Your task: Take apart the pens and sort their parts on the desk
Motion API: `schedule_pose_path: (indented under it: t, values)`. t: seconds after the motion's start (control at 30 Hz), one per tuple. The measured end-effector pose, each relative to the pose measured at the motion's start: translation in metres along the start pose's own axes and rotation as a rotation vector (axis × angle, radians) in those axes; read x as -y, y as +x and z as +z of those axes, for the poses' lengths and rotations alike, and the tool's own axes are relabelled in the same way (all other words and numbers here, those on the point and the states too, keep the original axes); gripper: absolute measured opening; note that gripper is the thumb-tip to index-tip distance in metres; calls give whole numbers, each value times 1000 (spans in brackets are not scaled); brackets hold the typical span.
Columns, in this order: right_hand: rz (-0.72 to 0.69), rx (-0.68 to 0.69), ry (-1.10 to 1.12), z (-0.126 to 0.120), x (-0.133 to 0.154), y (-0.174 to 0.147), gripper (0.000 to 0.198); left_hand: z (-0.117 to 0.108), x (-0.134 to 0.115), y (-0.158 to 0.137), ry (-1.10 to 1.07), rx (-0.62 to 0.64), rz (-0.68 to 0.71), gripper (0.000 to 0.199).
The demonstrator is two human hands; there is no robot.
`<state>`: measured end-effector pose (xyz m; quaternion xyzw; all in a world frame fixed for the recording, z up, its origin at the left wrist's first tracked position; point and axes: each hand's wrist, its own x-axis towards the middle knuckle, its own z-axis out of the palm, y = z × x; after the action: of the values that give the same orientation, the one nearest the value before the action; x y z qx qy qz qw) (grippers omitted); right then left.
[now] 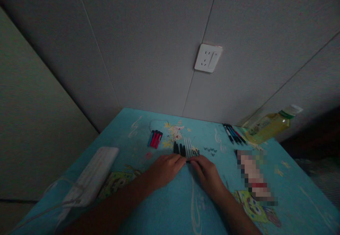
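Note:
Both hands meet at the middle of the table. My left hand [166,169] has its fingers closed at one end of a small dark piece [188,162], perhaps a pen part. At its other end, my right hand [206,171] pinches with thumb and fingers. The fingers cover most of the piece. Just beyond them lie short black pen barrels [176,147], several thin pale rods [188,145] like pen refills, and small dark parts [196,152]. Farther right are tiny grey bits [210,151], too small to name. Red and blue barrels with dark ends [155,139] lie side by side behind my left hand.
Several pens [234,134] lie at the back right beside a bottle of yellow liquid [268,126]. A blurred-out flat object [255,176] is right of my right hand. At left sits a long white object [91,178] with a cable. A wall [148,68] with a socket [208,58] borders the table [170,210].

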<state>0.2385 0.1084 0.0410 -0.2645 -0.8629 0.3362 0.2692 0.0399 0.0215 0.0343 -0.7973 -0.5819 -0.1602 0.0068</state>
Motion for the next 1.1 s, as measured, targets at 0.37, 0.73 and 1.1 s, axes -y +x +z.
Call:
schedule_pose_path:
  t: [0.37, 0.73, 1.1]
  values:
    - [236, -390, -4, -15, -13, 3, 29, -10, 6, 2, 80, -46, -204, 20]
    - [223, -251, 200, -2, -9, 3, 24, 2, 0, 1, -219, -126, -232, 24]
    - [195, -176, 157, 7, -4, 3, 22, 2, 8, 1, -109, -112, -191, 25]
